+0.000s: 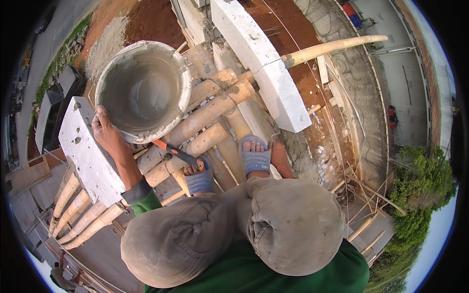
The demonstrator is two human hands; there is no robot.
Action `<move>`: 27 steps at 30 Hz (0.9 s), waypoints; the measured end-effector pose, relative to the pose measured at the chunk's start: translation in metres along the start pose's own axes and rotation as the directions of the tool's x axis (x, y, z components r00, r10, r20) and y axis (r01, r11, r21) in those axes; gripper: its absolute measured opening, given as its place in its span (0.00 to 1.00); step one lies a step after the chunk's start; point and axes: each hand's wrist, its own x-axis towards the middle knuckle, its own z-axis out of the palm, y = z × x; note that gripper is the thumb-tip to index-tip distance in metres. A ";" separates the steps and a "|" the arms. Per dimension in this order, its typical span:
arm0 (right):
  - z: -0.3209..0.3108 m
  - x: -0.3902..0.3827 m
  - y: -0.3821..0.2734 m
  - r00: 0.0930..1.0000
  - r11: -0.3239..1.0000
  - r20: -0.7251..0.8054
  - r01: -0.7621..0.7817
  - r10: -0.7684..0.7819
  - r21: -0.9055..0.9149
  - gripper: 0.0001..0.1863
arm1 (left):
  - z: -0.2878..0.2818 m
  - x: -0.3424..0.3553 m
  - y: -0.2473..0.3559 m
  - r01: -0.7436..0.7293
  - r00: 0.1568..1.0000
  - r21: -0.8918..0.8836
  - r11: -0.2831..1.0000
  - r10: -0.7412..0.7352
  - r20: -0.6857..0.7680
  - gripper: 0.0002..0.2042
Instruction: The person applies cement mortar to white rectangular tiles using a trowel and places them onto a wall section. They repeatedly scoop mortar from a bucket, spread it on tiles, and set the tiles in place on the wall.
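My left hand (pixel 107 129) is closed on the near left rim of a round, mortar-crusted tub (pixel 186 93). Smooth grey wet mortar (pixel 149 93) coats its inside. Under my left wrist lies a white lightweight block (pixel 88 151). Just right of my right foot shows a strip of bare skin, seemingly my right hand (pixel 282 158); its fingers are hidden, so its grip cannot be made out. Between tub and left foot lies a tool with an orange and black handle (pixel 178 154). Right of my feet runs a course of white blocks (pixel 281 90).
I crouch in blue sandals (pixel 256 160) on bamboo poles (pixel 207 115) and boards high above ground. A long bamboo pole (pixel 337 49) juts right past the blocks. A thin string (pixel 305 58) runs alongside them. Bamboo scaffolding (pixel 85 219) stands lower left; another person (pixel 61 276) is below.
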 end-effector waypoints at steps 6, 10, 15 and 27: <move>-0.002 0.019 0.003 0.980 0.977 -0.003 0.199 -0.199 0.081 0.22 | 0.002 -0.006 0.004 0.029 0.999 -0.053 0.998 -0.028 0.026 0.19; 0.017 0.042 0.002 0.969 0.957 -0.018 0.247 -0.247 0.152 0.24 | -0.001 -0.004 0.000 0.022 1.000 -0.019 1.000 -0.021 0.020 0.20; 0.049 0.060 -0.017 0.962 0.917 -0.169 0.259 -0.216 0.304 0.25 | -0.007 0.006 -0.007 0.000 1.000 0.059 0.998 -0.001 0.029 0.24; 0.063 0.079 -0.027 0.989 0.924 0.003 0.134 -0.145 0.358 0.21 | -0.004 -0.003 0.001 -0.042 0.999 0.132 0.990 0.039 0.019 0.25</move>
